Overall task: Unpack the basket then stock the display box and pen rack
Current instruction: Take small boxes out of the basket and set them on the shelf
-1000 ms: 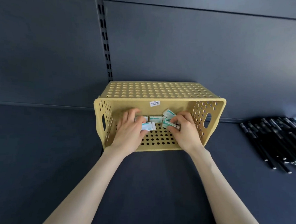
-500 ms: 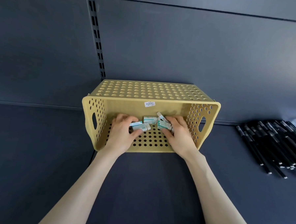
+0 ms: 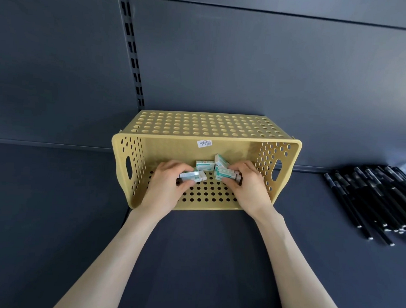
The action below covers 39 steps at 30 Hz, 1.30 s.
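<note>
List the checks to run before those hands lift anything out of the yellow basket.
1. Grip of left hand on small white-and-teal box: ok, thumb and fingers pinch it.
2. Grip of right hand on stacked boxes: ok, fingers curl round them.
3. Emptying of yellow basket: not ok, two loose boxes lie near its back.
4. Steadiness of yellow basket: ok, it lies on its side on the shelf, opening toward the person.
5. Readiness of display box: cannot tell, none in view.
6. Racking of black pens: not ok, piled loose on the shelf at right.
</note>
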Each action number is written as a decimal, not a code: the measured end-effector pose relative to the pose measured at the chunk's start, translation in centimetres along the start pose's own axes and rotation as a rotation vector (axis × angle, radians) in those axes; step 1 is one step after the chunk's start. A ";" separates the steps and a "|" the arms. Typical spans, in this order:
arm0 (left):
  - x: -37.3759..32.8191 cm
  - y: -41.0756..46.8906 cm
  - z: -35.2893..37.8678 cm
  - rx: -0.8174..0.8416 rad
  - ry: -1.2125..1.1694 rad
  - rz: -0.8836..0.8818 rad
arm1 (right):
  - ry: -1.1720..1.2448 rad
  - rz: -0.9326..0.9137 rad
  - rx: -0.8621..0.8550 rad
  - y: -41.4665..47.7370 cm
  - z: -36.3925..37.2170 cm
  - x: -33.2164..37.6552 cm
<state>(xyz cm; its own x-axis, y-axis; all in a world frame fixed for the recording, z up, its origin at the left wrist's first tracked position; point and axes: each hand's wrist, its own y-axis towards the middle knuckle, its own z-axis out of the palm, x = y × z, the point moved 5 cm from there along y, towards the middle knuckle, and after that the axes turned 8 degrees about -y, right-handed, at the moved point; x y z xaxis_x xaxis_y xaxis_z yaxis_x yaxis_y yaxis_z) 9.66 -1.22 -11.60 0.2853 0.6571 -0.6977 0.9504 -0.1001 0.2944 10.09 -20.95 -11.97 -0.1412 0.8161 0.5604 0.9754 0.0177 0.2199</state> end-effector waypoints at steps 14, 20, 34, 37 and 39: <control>-0.4 0.7 0.6 0.191 -0.076 -0.138 | 0.064 0.044 0.117 0.8 0.0 0.7; -0.2 1.1 0.8 0.315 -0.050 -0.158 | 0.061 0.092 0.098 0.3 -0.2 0.5; -2.6 2.2 2.6 0.193 0.045 0.240 | -0.195 0.058 0.017 -1.7 -1.4 0.9; -2.6 2.0 2.8 0.163 0.070 0.274 | -0.207 0.069 0.029 -2.0 -0.9 0.5; -2.6 2.2 2.9 0.157 0.086 0.248 | -0.192 0.065 0.027 -2.0 -0.9 0.4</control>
<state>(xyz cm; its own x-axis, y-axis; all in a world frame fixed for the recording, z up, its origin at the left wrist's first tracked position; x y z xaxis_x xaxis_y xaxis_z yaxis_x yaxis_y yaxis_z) 11.37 -5.33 -10.98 0.5062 0.6582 -0.5573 0.8623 -0.3753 0.3400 7.94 -21.11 -11.47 -0.0451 0.9111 0.4096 0.9859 -0.0255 0.1654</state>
